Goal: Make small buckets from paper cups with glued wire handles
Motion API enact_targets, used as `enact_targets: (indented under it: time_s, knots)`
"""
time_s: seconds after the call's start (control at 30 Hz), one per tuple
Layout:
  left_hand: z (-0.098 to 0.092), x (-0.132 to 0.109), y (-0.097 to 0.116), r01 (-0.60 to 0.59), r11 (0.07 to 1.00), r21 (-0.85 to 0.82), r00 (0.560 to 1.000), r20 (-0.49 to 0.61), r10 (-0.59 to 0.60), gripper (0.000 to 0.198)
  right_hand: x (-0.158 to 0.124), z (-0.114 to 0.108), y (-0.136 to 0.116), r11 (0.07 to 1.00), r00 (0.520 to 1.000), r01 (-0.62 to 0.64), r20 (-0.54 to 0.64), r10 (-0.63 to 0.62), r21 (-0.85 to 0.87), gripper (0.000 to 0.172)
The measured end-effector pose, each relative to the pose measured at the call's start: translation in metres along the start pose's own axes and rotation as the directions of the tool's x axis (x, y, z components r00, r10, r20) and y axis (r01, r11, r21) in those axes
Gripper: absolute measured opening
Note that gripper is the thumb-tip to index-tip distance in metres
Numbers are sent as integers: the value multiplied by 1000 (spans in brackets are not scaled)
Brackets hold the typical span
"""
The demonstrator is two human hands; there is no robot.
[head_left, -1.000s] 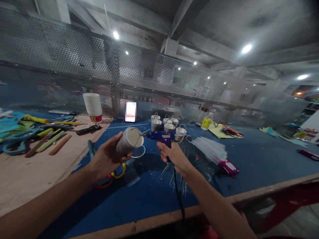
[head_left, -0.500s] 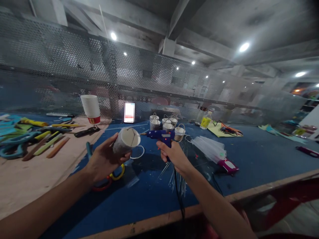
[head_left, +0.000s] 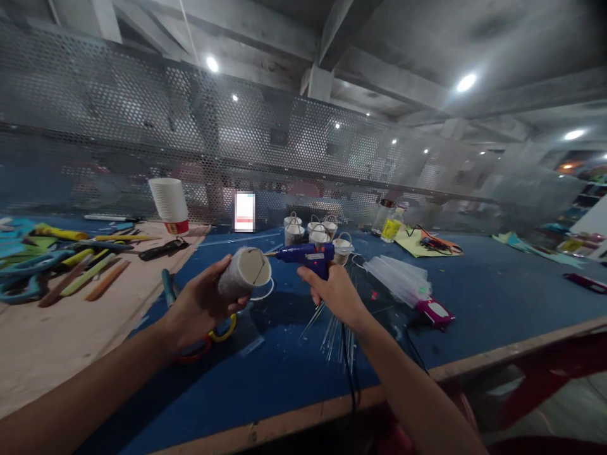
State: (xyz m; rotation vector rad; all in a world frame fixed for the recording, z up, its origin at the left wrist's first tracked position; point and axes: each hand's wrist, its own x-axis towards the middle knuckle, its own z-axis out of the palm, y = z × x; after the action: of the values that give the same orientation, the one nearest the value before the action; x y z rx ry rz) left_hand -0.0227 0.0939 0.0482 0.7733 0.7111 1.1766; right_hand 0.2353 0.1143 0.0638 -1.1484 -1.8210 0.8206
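A grey-sided paper cup (head_left: 233, 278) lies tilted in my left hand (head_left: 199, 303), its pale round end turned to the right. A thin brown line crosses that end. My right hand (head_left: 334, 292) is wrapped round the handle of a blue glue gun (head_left: 303, 253), whose nozzle points left and is at the cup's edge; whether it touches I cannot tell. A black cord (head_left: 348, 366) runs down from the gun. Below my left hand lie scissors with red and yellow handles (head_left: 222, 328), partly hidden by it.
Several small cups with loop handles (head_left: 320, 235) stand behind the gun. Clear glue sticks (head_left: 398, 278) lie to the right, near a magenta tool (head_left: 435, 313). A stack of white cups (head_left: 169, 199) and scattered tools are at left. A perforated metal screen (head_left: 265, 145) closes the back.
The cup has turned slightly in my left hand, and its end faces more towards the right. The glue gun has shifted a little, keeping its nozzle by the cup's edge.
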Motion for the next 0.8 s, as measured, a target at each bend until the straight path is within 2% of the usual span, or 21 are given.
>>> enact_targets:
  time_s: [0.1,0.4,0.63,0.7,0.8]
  knots:
    - [1,-1,-1,31,999,25,999,13,-31,36,0,-1,0,999,1000,-27,-9,26,-19,52]
    - [2,-2,-1,-7,1000,22,1000,31,6,38,-1,0,4,993,999,-50,-18,49,-108,45]
    - [0,1,2,-28,1000,3,999,-30,28,30,-3,-4,7,999,993,-24,111,26,-26,48]
    - [0,0,3,-26,1000,-14,999,-27,26,32,-2,-6,6,1000,995,-18,94,17,4,50]
    - [-1,-1,2,14,998,-65,1000,27,-13,38,1,-7,4,995,1000,4,2,-4,100,46]
